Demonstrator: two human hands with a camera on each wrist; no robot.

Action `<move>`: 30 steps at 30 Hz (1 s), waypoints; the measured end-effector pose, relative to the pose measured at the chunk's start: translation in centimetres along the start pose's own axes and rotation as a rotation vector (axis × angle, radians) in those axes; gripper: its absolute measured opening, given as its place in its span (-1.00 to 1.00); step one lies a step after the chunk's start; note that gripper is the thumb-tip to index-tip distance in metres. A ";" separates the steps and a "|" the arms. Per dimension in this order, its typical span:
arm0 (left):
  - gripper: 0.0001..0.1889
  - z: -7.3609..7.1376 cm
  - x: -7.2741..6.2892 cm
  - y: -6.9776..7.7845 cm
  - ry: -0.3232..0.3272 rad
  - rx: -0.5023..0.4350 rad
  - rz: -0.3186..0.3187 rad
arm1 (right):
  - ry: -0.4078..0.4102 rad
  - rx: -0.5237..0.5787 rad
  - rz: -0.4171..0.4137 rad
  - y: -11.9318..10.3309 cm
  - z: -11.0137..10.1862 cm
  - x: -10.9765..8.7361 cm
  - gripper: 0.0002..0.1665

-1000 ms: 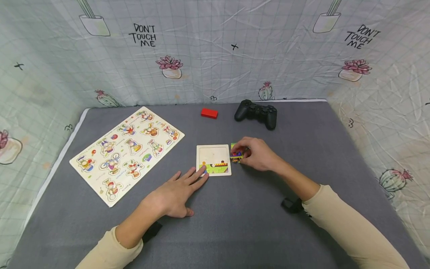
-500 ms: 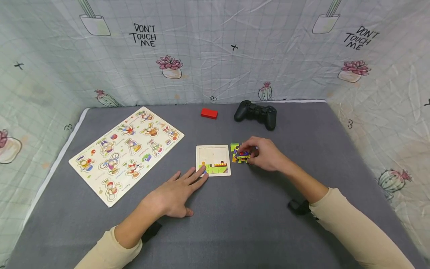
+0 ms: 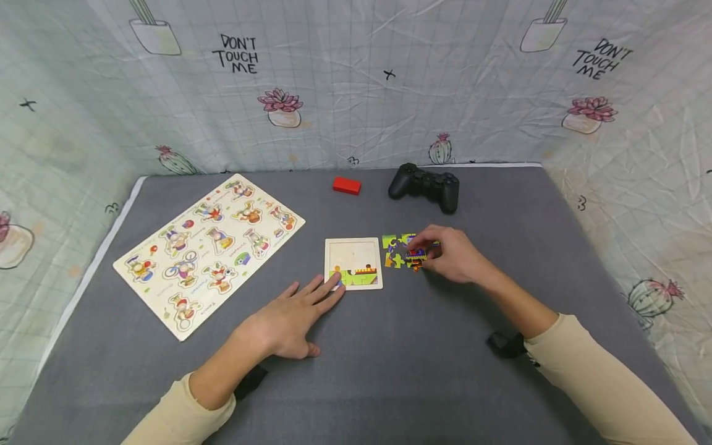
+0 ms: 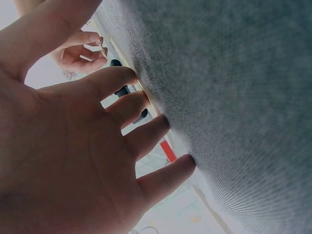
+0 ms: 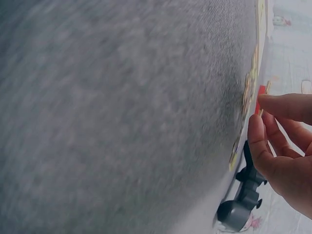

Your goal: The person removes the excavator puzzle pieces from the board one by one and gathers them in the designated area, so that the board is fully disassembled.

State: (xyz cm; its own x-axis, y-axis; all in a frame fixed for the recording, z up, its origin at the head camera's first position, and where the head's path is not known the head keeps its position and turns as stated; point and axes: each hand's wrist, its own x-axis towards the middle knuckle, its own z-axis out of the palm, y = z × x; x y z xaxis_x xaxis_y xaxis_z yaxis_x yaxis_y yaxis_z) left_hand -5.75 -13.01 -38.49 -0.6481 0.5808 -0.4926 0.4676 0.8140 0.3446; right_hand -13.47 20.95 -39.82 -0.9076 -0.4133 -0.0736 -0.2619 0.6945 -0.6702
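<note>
A small square wooden puzzle tray (image 3: 353, 240) lies mid-table, with several fitted pieces (image 3: 358, 280) along its lower part. The left hand (image 3: 289, 320) is spread flat, its fingertips touching the tray's lower left corner. Just right of the tray, the right hand (image 3: 457, 254) pinches a dark, colourful jigsaw piece (image 3: 416, 254) between thumb and fingers, over a group of loose pieces (image 3: 392, 247). Seen edge-on in the right wrist view, the held piece (image 5: 267, 87) is thin; the fingers partly hide it. Some loose pieces are covered by the right hand in the head view.
A larger wooden picture board (image 3: 208, 256) lies slanted on the left of the grey table. Toward the back are a red block (image 3: 347, 185) and a black game controller (image 3: 424, 187). Printed cloth (image 3: 356, 93) hangs behind and at both sides.
Holding the piece, the right hand has moved rightward, away from the tray, uncovering more of the loose pieces. The left hand has stayed in place on the tray's corner.
</note>
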 end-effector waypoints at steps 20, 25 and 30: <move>0.15 -0.1 -0.2 -0.1 0.004 0.000 0.009 | 0.001 -0.073 0.078 1.8 -1.3 -1.2 -0.56; 0.15 -0.1 -0.1 0.0 0.002 -0.002 0.011 | -0.004 -0.096 0.084 2.0 -1.3 -1.3 -0.56; 0.15 -0.2 -0.1 0.0 0.001 -0.007 0.012 | -0.008 -0.113 0.093 2.1 -1.3 -1.2 -0.57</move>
State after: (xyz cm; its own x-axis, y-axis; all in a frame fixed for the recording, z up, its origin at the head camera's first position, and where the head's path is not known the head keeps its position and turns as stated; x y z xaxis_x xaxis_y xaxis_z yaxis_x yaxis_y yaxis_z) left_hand -5.76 -13.10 -38.30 -0.6433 0.5904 -0.4874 0.4709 0.8071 0.3561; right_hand -13.34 23.68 -40.20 -0.9270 -0.3489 -0.1375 -0.2128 0.7914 -0.5731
